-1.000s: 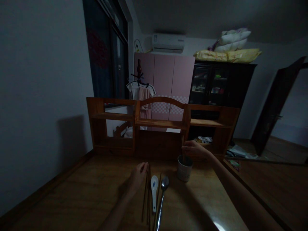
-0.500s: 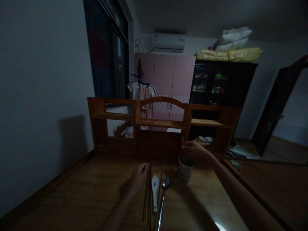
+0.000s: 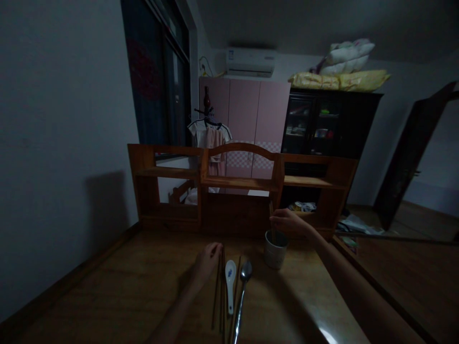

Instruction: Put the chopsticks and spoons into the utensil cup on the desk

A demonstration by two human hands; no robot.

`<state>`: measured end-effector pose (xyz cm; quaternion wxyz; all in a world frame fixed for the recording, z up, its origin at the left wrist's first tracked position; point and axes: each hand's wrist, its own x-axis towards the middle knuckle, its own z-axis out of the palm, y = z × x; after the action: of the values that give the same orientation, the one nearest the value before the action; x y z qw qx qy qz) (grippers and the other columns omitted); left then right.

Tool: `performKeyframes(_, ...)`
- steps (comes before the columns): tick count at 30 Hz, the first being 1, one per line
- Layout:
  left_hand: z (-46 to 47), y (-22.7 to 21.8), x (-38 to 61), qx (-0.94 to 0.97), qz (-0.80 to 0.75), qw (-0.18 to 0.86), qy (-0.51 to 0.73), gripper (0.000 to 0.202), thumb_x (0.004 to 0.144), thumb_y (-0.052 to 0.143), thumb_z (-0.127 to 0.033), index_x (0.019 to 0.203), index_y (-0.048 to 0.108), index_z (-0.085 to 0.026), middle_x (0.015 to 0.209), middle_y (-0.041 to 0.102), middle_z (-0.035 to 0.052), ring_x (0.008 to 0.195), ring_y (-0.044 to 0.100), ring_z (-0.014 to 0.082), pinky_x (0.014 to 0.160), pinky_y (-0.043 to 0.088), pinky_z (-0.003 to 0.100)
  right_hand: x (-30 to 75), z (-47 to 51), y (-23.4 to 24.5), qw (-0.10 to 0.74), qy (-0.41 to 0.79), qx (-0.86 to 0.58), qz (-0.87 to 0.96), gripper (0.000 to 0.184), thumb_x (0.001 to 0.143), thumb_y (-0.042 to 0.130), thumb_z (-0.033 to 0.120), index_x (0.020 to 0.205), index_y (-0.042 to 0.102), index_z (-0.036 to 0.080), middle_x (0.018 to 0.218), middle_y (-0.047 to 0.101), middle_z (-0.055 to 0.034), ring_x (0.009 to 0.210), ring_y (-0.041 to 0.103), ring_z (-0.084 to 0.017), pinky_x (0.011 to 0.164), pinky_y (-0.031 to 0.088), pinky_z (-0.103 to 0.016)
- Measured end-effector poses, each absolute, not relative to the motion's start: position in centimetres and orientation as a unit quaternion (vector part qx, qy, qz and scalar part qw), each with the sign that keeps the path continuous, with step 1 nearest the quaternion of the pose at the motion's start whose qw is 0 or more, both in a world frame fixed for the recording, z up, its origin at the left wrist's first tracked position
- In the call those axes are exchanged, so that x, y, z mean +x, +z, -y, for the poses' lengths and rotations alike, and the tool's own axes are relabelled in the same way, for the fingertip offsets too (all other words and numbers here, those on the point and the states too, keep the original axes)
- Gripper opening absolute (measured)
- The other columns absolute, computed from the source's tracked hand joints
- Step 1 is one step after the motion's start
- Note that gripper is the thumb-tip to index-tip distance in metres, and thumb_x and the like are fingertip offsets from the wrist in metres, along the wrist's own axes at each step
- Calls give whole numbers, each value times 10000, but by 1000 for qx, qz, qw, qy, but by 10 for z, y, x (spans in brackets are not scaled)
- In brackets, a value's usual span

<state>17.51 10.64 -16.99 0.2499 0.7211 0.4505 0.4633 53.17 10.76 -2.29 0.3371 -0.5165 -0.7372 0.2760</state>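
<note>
My right hand [image 3: 289,219] is closed around wooden chopsticks [image 3: 271,209], whose lower ends stand inside a light-coloured cup [image 3: 275,254]. How many it grips is hard to see. My left hand [image 3: 209,258] is closed, fingertips pinched at the far end of a chopstick [image 3: 223,291] on the table. Beside that chopstick lies a white ceramic spoon [image 3: 230,282] with a blue mark in its bowl. A metal spoon [image 3: 245,271] rests farther right, with another chopstick [image 3: 237,286] between the two spoons.
A wooden shelf unit [image 3: 242,183] stands along the back edge of the wooden table [image 3: 143,282]. The white wall [image 3: 64,167] borders the table on the left. Beyond are a pink wardrobe [image 3: 244,110], a dark cabinet [image 3: 332,124] and clothes [image 3: 211,136] on a rack.
The view has shifted very slightly. Both hands, the cup, the spoons and the chopsticks keep nearly the same places relative to one another.
</note>
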Motion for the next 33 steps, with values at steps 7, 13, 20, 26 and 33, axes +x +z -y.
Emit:
performKeyframes(7,-109,-173,175,728,-446,249,457,398,904,401,-466,918,690,-192,913,715,72,844,663,207,740,489,273,530,-107,-23,334,287,-508,740,486,734,663,614,753,647,129,686,638,-43,637,595,-167,571,435,-262)
performKeyframes(13,-109,-173,174,730,-445,248,455,389,902,408,-462,909,691,-195,908,716,69,853,661,209,728,485,272,531,-109,-27,342,290,-501,740,489,735,662,616,736,632,128,654,615,-28,591,565,-142,544,407,-250)
performKeyframes(20,-112,-176,175,730,-445,250,455,388,899,413,-466,912,689,-194,934,720,72,859,663,209,740,487,279,530,-113,-30,345,304,-502,732,490,719,680,611,775,643,126,681,626,-33,629,588,-155,590,445,-268)
performKeyframes(26,-113,-178,174,731,-441,248,457,382,895,415,-454,940,694,-198,974,720,78,906,658,218,791,488,298,527,-111,-28,350,310,-511,722,505,696,693,621,760,651,122,663,626,-31,591,577,-144,560,433,-262)
performKeyframes(33,-112,-177,174,733,-439,244,458,378,892,412,-456,921,694,-205,943,718,69,877,661,214,773,491,287,526,-107,-27,358,312,-513,715,497,694,702,610,754,659,118,643,619,-34,582,570,-147,550,425,-266)
